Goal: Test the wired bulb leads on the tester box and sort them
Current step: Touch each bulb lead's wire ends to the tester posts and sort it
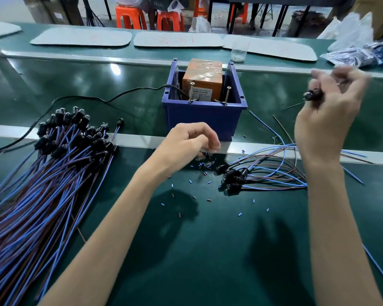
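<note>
Gripping a blurred bulb lead [312, 94], right hand [327, 120]; left hand [186, 142] fingertips hidden

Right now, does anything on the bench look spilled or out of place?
Yes: tiny blue and brown wire offcuts are strewn over the green mat in front of the blue bin, around the left hand. Likely stripping debris.

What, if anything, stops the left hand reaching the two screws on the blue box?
Probably nothing, so likely yes. The left hand is just in front of the blue box, and the screws stand exposed at its open front rim. Its fingers curl over small parts, so may be busy.
</note>
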Tool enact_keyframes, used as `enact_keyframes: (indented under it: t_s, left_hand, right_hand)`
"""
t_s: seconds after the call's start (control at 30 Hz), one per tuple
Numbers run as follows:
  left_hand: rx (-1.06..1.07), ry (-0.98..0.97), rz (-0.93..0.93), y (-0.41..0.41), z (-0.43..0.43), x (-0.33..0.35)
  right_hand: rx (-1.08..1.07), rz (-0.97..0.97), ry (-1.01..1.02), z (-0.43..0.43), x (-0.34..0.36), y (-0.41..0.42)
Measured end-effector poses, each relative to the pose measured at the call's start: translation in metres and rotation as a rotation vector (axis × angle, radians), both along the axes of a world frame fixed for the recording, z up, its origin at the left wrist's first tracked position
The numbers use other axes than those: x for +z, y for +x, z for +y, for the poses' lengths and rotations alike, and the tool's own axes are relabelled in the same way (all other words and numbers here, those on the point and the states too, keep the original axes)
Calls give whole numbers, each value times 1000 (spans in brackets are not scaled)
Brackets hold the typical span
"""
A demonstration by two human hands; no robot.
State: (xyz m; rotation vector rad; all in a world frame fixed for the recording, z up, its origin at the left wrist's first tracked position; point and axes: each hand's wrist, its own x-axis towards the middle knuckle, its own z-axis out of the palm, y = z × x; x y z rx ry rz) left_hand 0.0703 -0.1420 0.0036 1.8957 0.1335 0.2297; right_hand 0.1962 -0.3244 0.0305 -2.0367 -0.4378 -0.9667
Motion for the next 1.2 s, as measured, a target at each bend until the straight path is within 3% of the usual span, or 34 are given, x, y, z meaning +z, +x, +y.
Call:
enact_keyframes:
  t_s: [0.07,0.23,0.4,0.5,0.6,0.77,0.93,1.2]
  left_hand:
    - [6,6,16,0,2,0]
    - [31,129,132,1,9,-6]
    - [24,450,403,-3,37,-12]
    - [111,641,568,-14,65,-9]
    - [354,816,673,-31,87,-2]
    - [768,826,658,-52,113,14]
    - [748,732,773,-58,121,11]
    - [862,765,560,-60,128,11]
  right_hand:
    - [22,85,-164,1,-3,-1]
    - [101,599,-709,3,-19,1]
    - [288,949,-853,6,-23,-7]
    - [308,934,-869,6,-24,-6]
    - [316,886,-822,6,-22,-4]
    - [381,861,-770,5,-20,-2]
    - [432,882,-813,4,-20,-2]
    - [549,833,-692,7,-13,-9]
